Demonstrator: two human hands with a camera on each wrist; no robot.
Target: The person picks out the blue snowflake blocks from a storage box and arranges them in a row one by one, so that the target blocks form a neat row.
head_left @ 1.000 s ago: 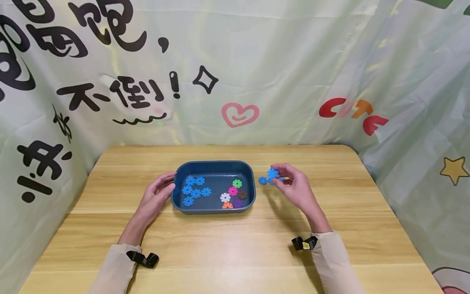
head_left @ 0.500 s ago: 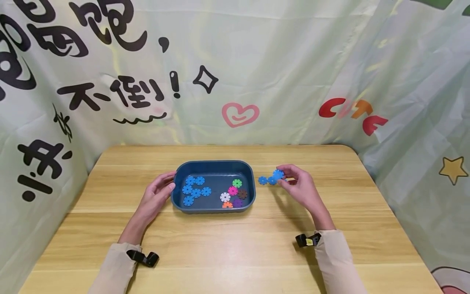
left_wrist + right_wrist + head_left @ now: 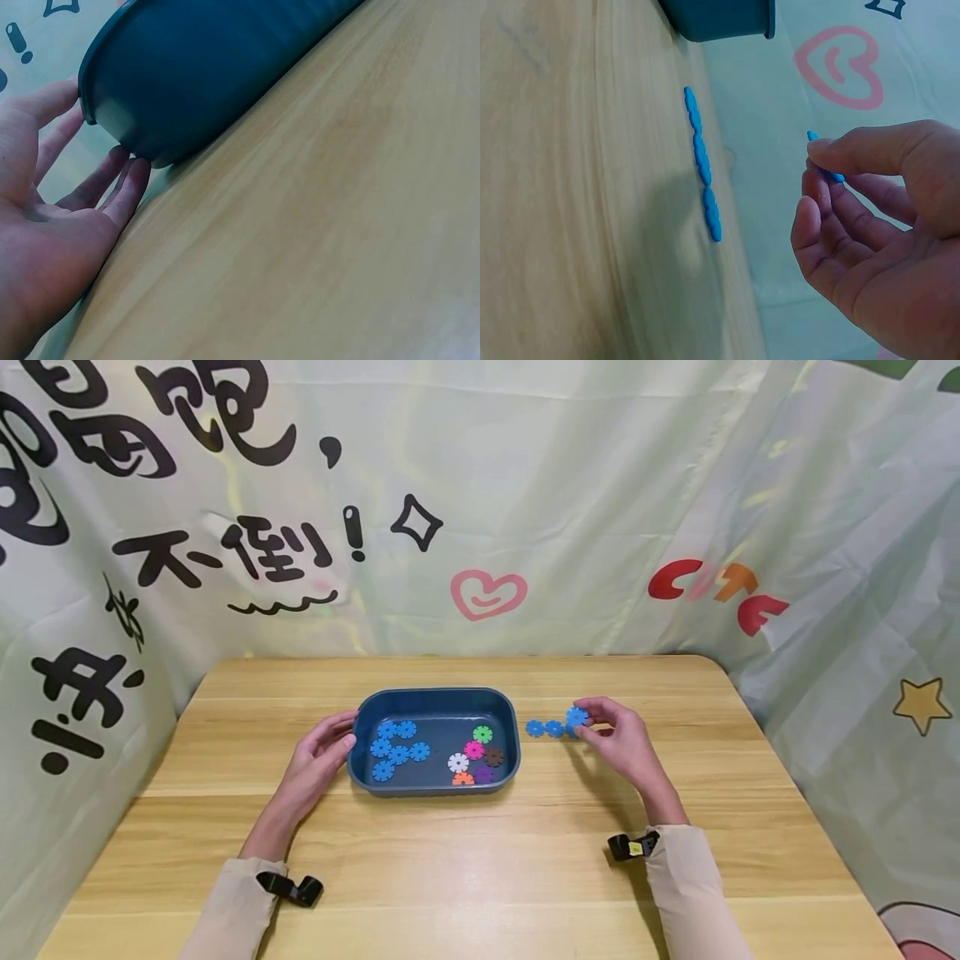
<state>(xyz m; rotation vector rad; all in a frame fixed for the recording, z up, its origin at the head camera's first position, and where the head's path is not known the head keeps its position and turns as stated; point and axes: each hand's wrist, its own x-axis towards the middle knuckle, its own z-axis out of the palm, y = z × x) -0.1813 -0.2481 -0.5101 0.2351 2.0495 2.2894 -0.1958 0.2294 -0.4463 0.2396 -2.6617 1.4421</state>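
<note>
My right hand (image 3: 618, 739) pinches a blue snowflake disc (image 3: 577, 717) between thumb and fingers, raised above the table. Below it a row of blue snowflake discs (image 3: 535, 728) lies flat on the wood, its right end partly hidden by the held disc; the right wrist view shows three in the row (image 3: 700, 161). My left hand (image 3: 322, 752) rests against the left end of a dark blue tray (image 3: 435, 791), its fingertips touching the rim and outer wall low down, as the left wrist view shows. Several blue discs (image 3: 398, 754) lie at the tray's left.
At the tray's right lie single discs in other colours: green (image 3: 483, 734), pink (image 3: 474, 749), white (image 3: 458, 762), brown (image 3: 493, 757), purple (image 3: 483, 773) and orange (image 3: 463, 779). A printed cloth (image 3: 585, 527) hangs behind the wooden table (image 3: 450, 877).
My right hand has moved a little to the right with the pinched disc, uncovering more of the row on the table. The left hand and tray have stayed put.
</note>
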